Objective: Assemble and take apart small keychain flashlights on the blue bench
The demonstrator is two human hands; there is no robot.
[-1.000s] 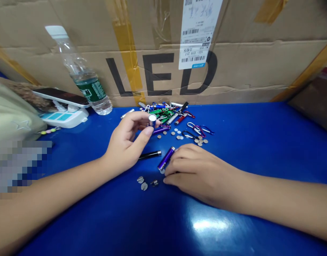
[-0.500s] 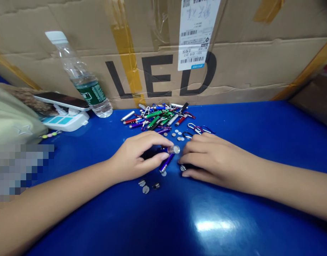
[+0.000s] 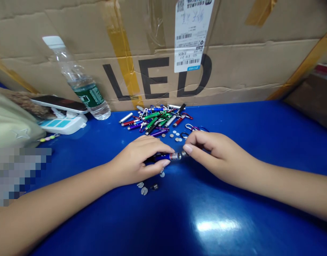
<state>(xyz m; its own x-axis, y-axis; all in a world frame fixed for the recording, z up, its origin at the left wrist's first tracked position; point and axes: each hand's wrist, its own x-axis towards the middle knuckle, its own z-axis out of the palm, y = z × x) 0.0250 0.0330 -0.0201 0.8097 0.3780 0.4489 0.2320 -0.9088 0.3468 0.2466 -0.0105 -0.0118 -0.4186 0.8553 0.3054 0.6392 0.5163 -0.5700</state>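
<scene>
My left hand (image 3: 139, 158) grips a small blue flashlight (image 3: 163, 156) between thumb and fingers, its bare silver threaded end pointing right. Close by that end, my right hand (image 3: 218, 153) pinches a small silver end cap (image 3: 184, 154), partly covered by the fingertips. Cap and threads nearly meet; whether they touch I cannot tell. Under the left hand lies a small round disc (image 3: 162, 174). Nearer me are slotted silver discs (image 3: 144, 191) and a small dark metal piece (image 3: 154, 187). Several coin-like discs (image 3: 177, 139) lie beyond the hands.
A pile of colourful small flashlights (image 3: 152, 119) lies before a large cardboard box (image 3: 232, 67). Carabiner clips (image 3: 189, 126) are right of it. To the left stand a water bottle (image 3: 90, 94), a power strip (image 3: 64, 124) with a phone (image 3: 59, 103), and a pale bag (image 3: 14, 121).
My right hand has lifted a small silver cap from the table to the flashlight's end. My left hand has tilted the flashlight more level. The view has shifted slightly.
</scene>
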